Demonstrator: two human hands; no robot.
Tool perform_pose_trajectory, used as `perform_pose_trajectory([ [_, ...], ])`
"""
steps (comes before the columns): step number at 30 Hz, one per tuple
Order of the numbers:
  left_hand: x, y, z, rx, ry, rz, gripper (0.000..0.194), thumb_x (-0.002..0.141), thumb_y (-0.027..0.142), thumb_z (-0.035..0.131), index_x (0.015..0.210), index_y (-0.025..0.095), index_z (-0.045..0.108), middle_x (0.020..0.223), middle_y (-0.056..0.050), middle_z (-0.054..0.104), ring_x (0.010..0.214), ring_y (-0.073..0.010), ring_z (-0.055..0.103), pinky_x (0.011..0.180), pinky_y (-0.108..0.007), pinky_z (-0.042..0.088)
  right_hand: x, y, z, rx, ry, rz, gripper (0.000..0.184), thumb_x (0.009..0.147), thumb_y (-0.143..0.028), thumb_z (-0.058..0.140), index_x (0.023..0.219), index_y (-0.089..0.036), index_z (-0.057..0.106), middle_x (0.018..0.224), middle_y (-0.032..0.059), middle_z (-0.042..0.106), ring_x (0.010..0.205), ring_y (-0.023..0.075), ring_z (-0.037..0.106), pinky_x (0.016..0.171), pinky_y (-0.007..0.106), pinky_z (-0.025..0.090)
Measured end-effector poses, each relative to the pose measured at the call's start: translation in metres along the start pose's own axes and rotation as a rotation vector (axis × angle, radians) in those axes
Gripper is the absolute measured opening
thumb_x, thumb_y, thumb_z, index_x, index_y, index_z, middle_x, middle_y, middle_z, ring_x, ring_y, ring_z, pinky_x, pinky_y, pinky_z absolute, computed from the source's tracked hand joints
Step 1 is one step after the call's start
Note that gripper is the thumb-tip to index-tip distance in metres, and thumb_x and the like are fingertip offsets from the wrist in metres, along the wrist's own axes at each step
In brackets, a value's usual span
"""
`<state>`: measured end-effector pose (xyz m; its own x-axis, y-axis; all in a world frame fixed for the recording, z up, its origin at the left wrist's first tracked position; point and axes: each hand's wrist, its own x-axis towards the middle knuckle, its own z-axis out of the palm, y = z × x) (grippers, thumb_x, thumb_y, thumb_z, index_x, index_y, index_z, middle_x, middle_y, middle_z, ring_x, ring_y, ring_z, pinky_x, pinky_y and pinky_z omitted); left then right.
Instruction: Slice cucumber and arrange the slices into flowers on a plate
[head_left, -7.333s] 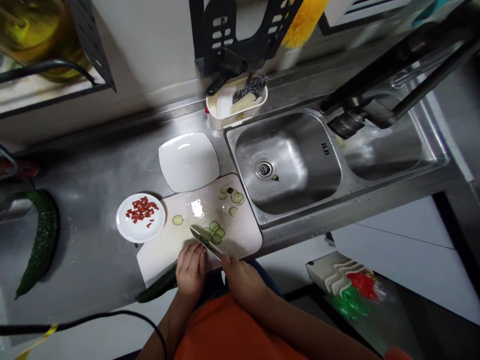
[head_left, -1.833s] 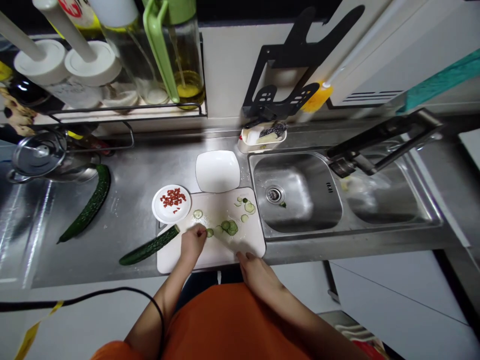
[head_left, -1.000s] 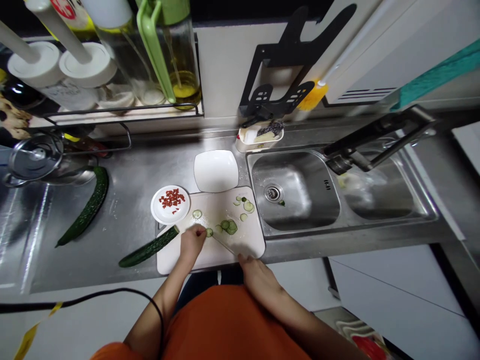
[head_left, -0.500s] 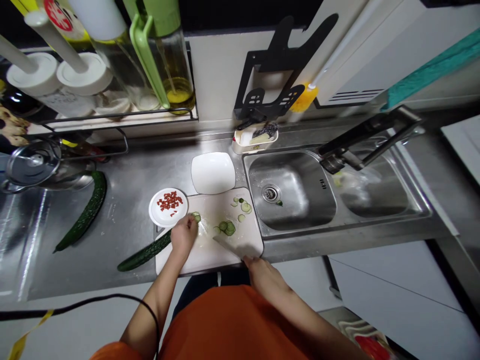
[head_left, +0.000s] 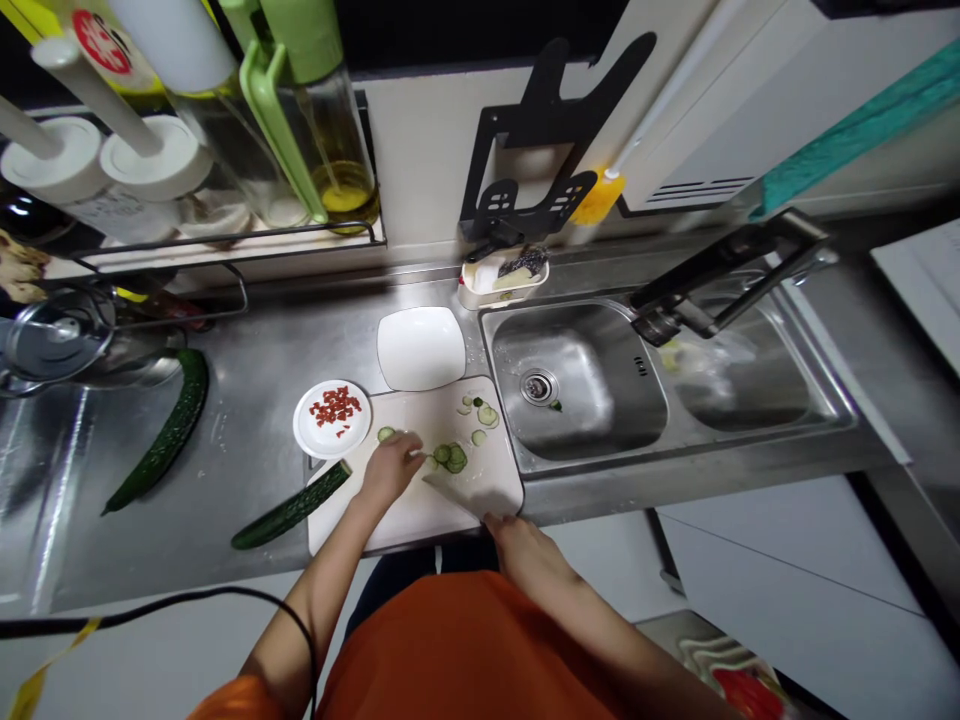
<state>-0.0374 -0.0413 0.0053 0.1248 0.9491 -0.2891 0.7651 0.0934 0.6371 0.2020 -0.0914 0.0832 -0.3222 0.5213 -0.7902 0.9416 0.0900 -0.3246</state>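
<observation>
My right hand grips a kitchen knife by its handle. Its blade lies low over the white cutting board, pointing left. Above the board, my left hand has its fingers drawn together close to a small pile of cucumber slices; whether a slice is between them is hidden. One cucumber slice rests beyond that hand, and several loose slices are scattered at the board's far right. A cut cucumber lies across the board's left edge, its cut end toward the hand.
A round plate of chopped red pieces and a white square plate adjoin the board's far side. A whole cucumber lies at left. To the right is a steel sink with a faucet. Bottles stand on a rack.
My left hand has moved right, from the slice near the round plate toward the slice pile, leaving the cucumber's cut end uncovered. My right hand and the knife have barely moved.
</observation>
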Motion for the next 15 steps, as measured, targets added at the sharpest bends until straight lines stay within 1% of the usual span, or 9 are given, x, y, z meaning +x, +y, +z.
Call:
perform_pose_trajectory([
  [2,0.002,0.003,0.003,-0.010,-0.067,0.016,0.015,0.078,0.020,0.058,0.091,0.021,0.066,0.091,-0.005,0.062,0.078,-0.0141,0.056,0.070,-0.024,0.041,-0.001,0.001,0.000,0.006,0.001,-0.003,0.045,0.078,0.001,0.033,0.110,-0.020,0.059,0.099,0.0110,0.066,0.089,0.0216,0.064,0.067,0.027,0.040],
  [4,0.004,0.005,0.007,-0.008,-0.094,0.022,0.015,0.077,0.017,0.057,0.089,0.020,0.066,0.090,-0.005,0.061,0.080,-0.0143,0.056,0.072,-0.024,0.042,-0.001,0.002,0.000,0.017,0.004,-0.004,0.045,0.078,0.001,0.034,0.109,-0.020,0.059,0.100,0.0109,0.066,0.089,0.0213,0.064,0.067,0.026,0.040],
  [10,0.008,0.010,0.011,0.000,-0.138,0.037,0.012,0.074,0.013,0.056,0.080,0.019,0.064,0.085,-0.004,0.058,0.076,-0.0131,0.056,0.071,-0.024,0.042,0.001,0.005,0.005,0.021,0.023,-0.017,0.047,0.078,0.001,0.033,0.113,-0.019,0.058,0.100,0.0122,0.066,0.090,0.0227,0.064,0.067,0.027,0.041],
  [15,0.008,0.015,0.009,-0.020,-0.132,0.050,0.010,0.071,0.010,0.054,0.074,0.019,0.060,0.079,-0.002,0.057,0.072,-0.0123,0.053,0.067,-0.023,0.039,0.003,0.007,0.006,-0.003,0.024,-0.019,0.047,0.077,0.001,0.033,0.111,-0.019,0.059,0.099,0.0124,0.067,0.089,0.0235,0.064,0.066,0.028,0.041],
])
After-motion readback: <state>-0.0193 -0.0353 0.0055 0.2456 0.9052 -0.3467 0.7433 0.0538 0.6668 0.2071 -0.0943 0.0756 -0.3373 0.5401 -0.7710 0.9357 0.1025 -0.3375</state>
